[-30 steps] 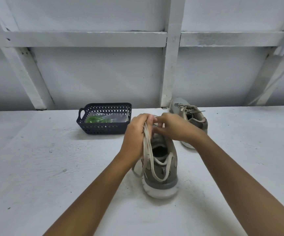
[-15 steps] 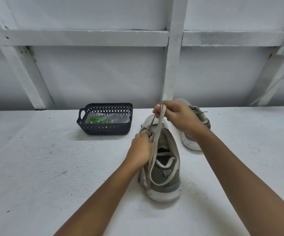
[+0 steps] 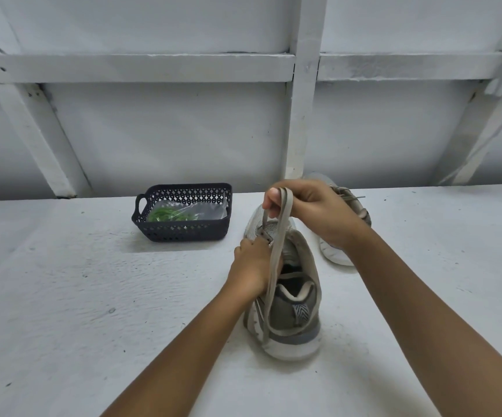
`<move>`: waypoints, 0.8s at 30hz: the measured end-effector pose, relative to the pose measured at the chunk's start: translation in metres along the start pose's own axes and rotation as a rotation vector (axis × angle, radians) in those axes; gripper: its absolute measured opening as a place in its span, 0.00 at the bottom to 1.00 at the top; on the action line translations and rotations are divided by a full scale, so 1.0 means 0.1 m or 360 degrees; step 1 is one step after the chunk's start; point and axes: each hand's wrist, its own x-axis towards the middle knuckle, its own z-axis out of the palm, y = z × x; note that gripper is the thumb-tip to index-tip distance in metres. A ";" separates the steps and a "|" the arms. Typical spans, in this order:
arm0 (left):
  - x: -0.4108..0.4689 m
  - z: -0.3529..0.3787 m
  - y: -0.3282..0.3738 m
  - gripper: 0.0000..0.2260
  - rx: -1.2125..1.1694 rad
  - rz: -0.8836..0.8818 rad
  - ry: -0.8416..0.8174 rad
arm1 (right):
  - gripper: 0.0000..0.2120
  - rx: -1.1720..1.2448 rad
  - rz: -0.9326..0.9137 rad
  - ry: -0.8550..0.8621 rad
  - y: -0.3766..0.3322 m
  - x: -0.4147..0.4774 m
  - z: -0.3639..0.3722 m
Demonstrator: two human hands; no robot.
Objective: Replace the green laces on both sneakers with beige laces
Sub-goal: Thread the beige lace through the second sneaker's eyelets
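A grey sneaker (image 3: 296,308) stands on the white table, heel toward me. A beige lace (image 3: 277,245) runs up from its eyelets. My right hand (image 3: 310,210) pinches the lace's top loop above the toe and holds it taut. My left hand (image 3: 254,267) grips the sneaker's left side at the eyelets, fingers curled on the upper. The second sneaker (image 3: 341,233) lies behind my right wrist, laced in beige and partly hidden. Green laces (image 3: 170,214) lie in a clear bag inside a dark basket (image 3: 183,231).
The white table (image 3: 63,311) runs left and right of the sneakers. A white wall with beams (image 3: 304,115) rises close behind the table's far edge. The basket stands at the back, left of the sneakers.
My right hand has lifted the lace up and away from the shoe, drawing it taut. My left hand has dropped from the lace to the shoe's eyelet side.
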 end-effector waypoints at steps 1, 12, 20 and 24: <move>0.00 0.00 0.00 0.13 -0.0004 0.0000 -0.0001 | 0.12 0.0023 0.0017 0.0012 0.00 0.00 0.00; 0.19 -0.42 -0.05 0.18 -0.0612 0.0019 -0.0015 | 0.12 -0.0480 0.0404 0.0243 0.15 -0.16 -0.05; 0.49 -0.33 0.03 0.09 0.0072 0.0324 0.0170 | 0.10 -0.0933 0.0332 0.0238 0.19 -0.41 0.14; 0.53 -0.31 0.04 0.09 0.0220 0.0389 0.0214 | 0.10 -0.1110 0.0160 0.0300 0.26 -0.44 0.18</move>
